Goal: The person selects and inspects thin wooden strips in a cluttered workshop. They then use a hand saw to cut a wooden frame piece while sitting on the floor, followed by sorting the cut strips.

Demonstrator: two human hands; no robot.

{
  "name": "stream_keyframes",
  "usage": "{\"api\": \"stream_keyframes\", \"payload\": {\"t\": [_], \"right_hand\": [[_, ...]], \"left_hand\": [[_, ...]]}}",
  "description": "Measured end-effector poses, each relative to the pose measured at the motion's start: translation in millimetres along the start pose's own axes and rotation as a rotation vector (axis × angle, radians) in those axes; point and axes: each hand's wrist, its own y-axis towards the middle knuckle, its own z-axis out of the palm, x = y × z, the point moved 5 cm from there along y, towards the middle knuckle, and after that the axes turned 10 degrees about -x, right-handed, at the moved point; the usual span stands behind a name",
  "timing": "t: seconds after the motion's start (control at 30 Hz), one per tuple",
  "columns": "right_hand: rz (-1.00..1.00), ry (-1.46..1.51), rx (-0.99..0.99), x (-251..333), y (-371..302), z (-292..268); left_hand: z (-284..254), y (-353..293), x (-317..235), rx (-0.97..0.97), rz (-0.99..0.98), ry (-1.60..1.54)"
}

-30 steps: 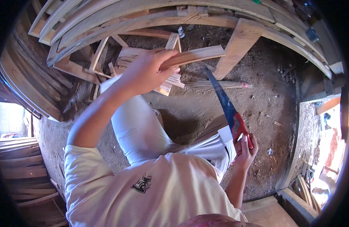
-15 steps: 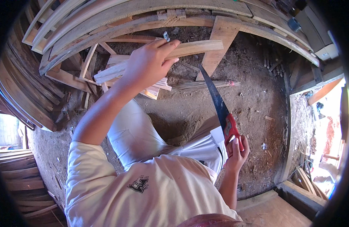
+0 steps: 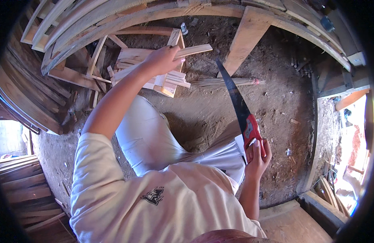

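My left hand [image 3: 164, 60] is stretched out ahead, closed around a pale wooden strip [image 3: 197, 50]. The strip lies level over a small wooden frame [image 3: 166, 90] with several short wood pieces [image 3: 177, 77] in and around it. From here I cannot tell whether the strip touches them. My right hand [image 3: 258, 157], beside my right thigh, grips the red handle of a handsaw [image 3: 235, 95]. Its dark curved blade points up and away to the left, apart from the wood.
A bundle of thin sticks [image 3: 231, 82] with a pinkish tie lies on the dirt floor [image 3: 280, 113]. A broad board [image 3: 250, 36] slants down from a long wooden bench [image 3: 154, 18]. Stacked planks [image 3: 25, 91] line the left. A small whitish object [image 3: 183, 28] stands beyond the frame.
My left hand has gone down and away with the wooden strip, over the small frame. The handsaw has shifted slightly right and down in my right hand.
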Motion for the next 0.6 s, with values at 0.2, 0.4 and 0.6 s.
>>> {"api": "stream_keyframes", "payload": {"t": [0.2, 0.4, 0.6], "right_hand": [[-0.023, -0.01, -0.04, -13.1, -5.3, 17.0], [0.033, -0.036, -0.092, -16.0, -7.7, 27.4], [0.055, -0.097, -0.006, -11.8, 13.6, 34.2]], "left_hand": [[40.4, 21.9, 49.1, -0.127, 0.052, -0.086], [41.8, 26.6, 59.2, -0.121, -0.023, -0.023], [44.4, 33.5, 49.8, 0.092, -0.116, -0.073]]}}
